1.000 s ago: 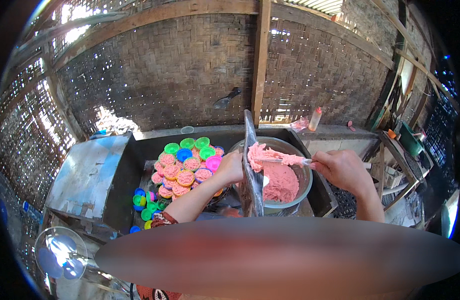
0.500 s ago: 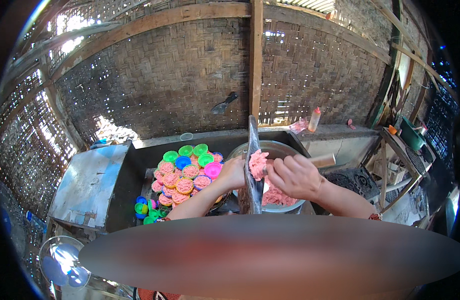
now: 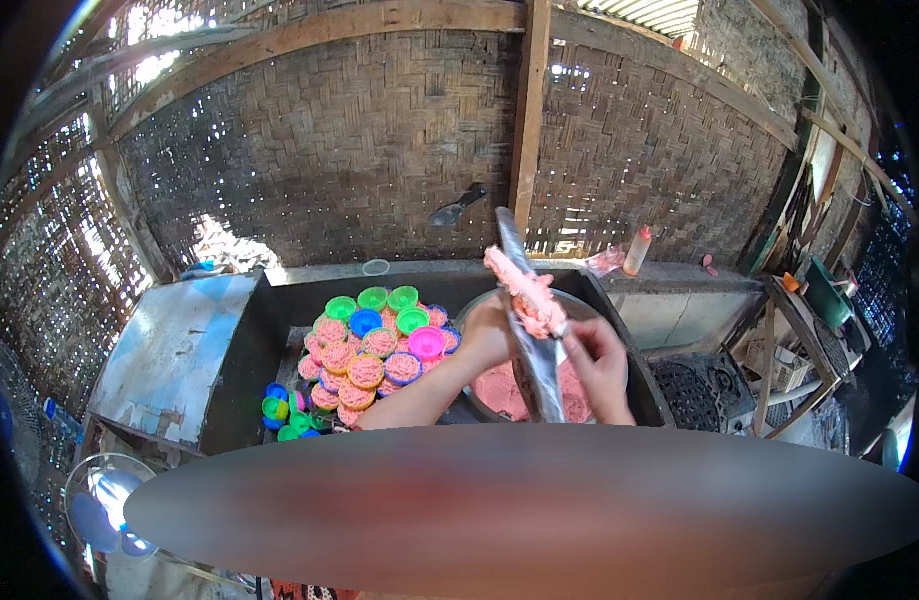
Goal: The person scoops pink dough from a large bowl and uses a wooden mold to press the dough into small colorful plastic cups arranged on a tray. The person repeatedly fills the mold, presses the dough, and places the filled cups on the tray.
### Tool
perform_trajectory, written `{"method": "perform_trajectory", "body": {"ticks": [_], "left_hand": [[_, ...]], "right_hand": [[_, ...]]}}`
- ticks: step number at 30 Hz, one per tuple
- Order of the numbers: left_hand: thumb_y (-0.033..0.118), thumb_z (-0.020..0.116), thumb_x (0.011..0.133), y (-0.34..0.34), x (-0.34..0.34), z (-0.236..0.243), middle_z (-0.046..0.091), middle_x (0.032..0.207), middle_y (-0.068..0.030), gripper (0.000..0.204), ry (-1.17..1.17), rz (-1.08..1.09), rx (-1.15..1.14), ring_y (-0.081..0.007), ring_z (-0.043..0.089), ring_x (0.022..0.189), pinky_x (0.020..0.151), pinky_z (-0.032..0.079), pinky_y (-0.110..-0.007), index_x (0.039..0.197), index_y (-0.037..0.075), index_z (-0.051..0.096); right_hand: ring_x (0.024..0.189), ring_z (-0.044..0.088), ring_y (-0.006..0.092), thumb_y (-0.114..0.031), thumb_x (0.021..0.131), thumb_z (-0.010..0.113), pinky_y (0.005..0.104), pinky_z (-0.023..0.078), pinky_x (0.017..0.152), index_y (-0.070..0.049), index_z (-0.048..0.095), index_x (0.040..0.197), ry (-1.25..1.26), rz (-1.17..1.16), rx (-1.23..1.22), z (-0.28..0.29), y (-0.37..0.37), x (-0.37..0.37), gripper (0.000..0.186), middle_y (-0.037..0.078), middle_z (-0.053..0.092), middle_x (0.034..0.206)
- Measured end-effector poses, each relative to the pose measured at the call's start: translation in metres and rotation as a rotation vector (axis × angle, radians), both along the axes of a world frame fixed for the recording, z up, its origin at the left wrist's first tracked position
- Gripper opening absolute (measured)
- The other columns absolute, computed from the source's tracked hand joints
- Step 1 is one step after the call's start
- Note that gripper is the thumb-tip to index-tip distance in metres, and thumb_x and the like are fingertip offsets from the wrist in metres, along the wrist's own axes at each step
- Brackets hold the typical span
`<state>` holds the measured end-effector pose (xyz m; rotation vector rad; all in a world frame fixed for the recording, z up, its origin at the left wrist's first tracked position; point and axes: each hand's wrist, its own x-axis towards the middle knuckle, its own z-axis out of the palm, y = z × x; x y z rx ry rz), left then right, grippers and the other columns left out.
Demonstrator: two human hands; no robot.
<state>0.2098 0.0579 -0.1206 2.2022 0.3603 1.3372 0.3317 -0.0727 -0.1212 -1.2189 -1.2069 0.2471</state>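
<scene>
My left hand [image 3: 487,333] is closed on a long, shiny, plastic-looking bag [image 3: 545,385], which stands tilted over a metal basin [image 3: 605,312]. A thick lump of pink paste [image 3: 533,297] sits at the bag's upper part, on the end of a scooping tool. My right hand [image 3: 600,362] is closed beside this lump, fingers round the tool, which the paste and my fingers mostly hide. More pink paste [image 3: 498,390] lies in the basin. Left of it are piled small colourful cups [image 3: 367,371], many filled with squiggly pink strands.
Green, blue and pink cups [image 3: 425,342] top the pile; more small cups [image 3: 298,425] lie lower left. A metal-topped box [image 3: 175,340] stands at left. A squeeze bottle [image 3: 638,251] is on the back ledge, a stove [image 3: 702,390] at right. A blurred patch covers the lower view.
My right hand has turned and moved down, bringing the paste lump up against the bag. The bag now leans instead of standing edge-on. The view has shifted slightly.
</scene>
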Motion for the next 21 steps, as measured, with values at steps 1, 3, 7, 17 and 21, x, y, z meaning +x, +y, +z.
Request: {"method": "perform_trajectory", "body": {"ticks": [1, 3, 7, 17, 21], "left_hand": [[0.035, 0.063, 0.071, 0.009, -0.005, -0.001, 0.058, 0.108, -0.0098, 0.05, 0.005, -0.075, -0.172, -0.0251, 0.057, 0.097, 0.081, 0.044, -0.034, 0.115, 0.013, 0.052], [0.033, 0.065, 0.069, 0.034, -0.023, -0.009, 0.059, 0.104, -0.0119, 0.053, 0.24, 0.086, -0.063, -0.0276, 0.058, 0.094, 0.077, 0.046, -0.036, 0.115, 0.01, 0.051], [0.032, 0.066, 0.066, 0.038, -0.015, -0.019, 0.06, 0.1, -0.0138, 0.052, 0.264, 0.077, -0.072, -0.0306, 0.059, 0.09, 0.073, 0.047, -0.038, 0.11, 0.008, 0.052], [0.026, 0.063, 0.07, 0.076, 0.0, -0.073, 0.064, 0.087, -0.0126, 0.029, 0.059, -0.201, -0.615, -0.0312, 0.061, 0.077, 0.065, 0.047, -0.036, 0.093, 0.008, 0.061], [0.024, 0.062, 0.07, 0.077, 0.0, -0.067, 0.063, 0.087, -0.0137, 0.027, 0.18, -0.049, -0.019, -0.0316, 0.06, 0.079, 0.067, 0.047, -0.037, 0.094, 0.01, 0.061]], "right_hand": [[0.067, 0.051, 0.0054, -0.013, 0.075, 0.067, 0.0202, 0.041, 0.062, -0.001, 0.059, 0.086, -0.018, -0.062, -0.042, -0.016, -0.001, 0.007, 0.018, 0.001, 0.057, 0.072], [0.061, 0.051, 0.0059, -0.013, 0.072, 0.069, 0.021, 0.041, 0.057, -0.001, 0.06, 0.081, -0.1, -0.152, -0.111, -0.03, -0.016, 0.02, 0.018, 0.003, 0.058, 0.066], [0.056, 0.055, 0.0105, -0.011, 0.067, 0.072, 0.0237, 0.044, 0.055, -0.001, 0.062, 0.079, -0.238, -0.355, -0.005, -0.021, -0.026, 0.038, 0.018, 0.007, 0.06, 0.066], [0.052, 0.055, 0.0203, -0.009, 0.062, 0.072, 0.03, 0.041, 0.048, -0.005, 0.058, 0.073, -0.736, -0.238, 0.311, -0.007, -0.017, 0.011, 0.018, 0.006, 0.056, 0.06], [0.054, 0.058, 0.0152, -0.01, 0.064, 0.074, 0.0261, 0.045, 0.049, -0.001, 0.061, 0.074, -0.351, -0.322, 0.059, -0.005, -0.005, 0.027, 0.019, 0.008, 0.059, 0.062]]}}
